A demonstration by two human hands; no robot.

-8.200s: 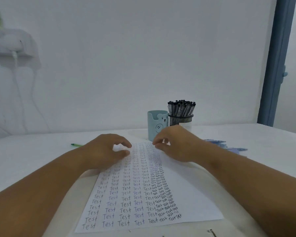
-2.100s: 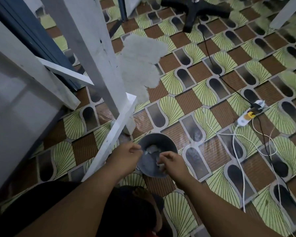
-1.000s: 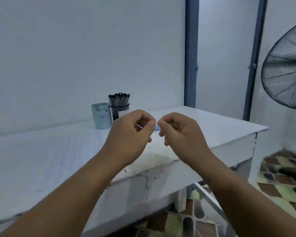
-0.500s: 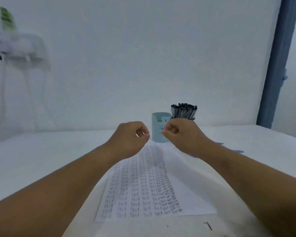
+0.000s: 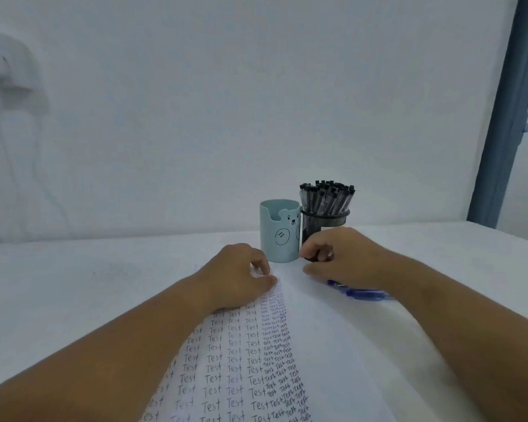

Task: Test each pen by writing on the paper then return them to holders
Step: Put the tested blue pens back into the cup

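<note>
**Both hands at the far end of the test sheet**

Nearest the camera, the paper (image 5: pixel 333 345) lies flat on the white table (image 5: pixel 73 284), running away from the viewer. Its left half is filled with columns of the handwritten word "Test"; its right half is bare. Two bare forearms reach in from the near corners.

At the far end of the sheet, the left hand (image 5: pixel 235 275) rests on the written columns, its grip loosely curled, fingertips down on the paper; whether it pinches anything cannot be told. The right hand (image 5: pixel 345 257) sits just right of it, its grip curled with thumb and fingers drawn together; what they hold, if anything, cannot be told. Under the right wrist, blue pens (image 5: pixel 360 292) lie on the table at the paper's right edge.

Just beyond the hands stand two holders, touching side by side: a pale blue bear holder (image 5: pixel 279 229) on the left and a black mesh holder (image 5: pixel 323 222) on the right, packed with upright black-capped pens (image 5: pixel 326 197). Behind them rises a white wall (image 5: pixel 226 102), with a blue door frame (image 5: pixel 503 117) at far right.
</note>
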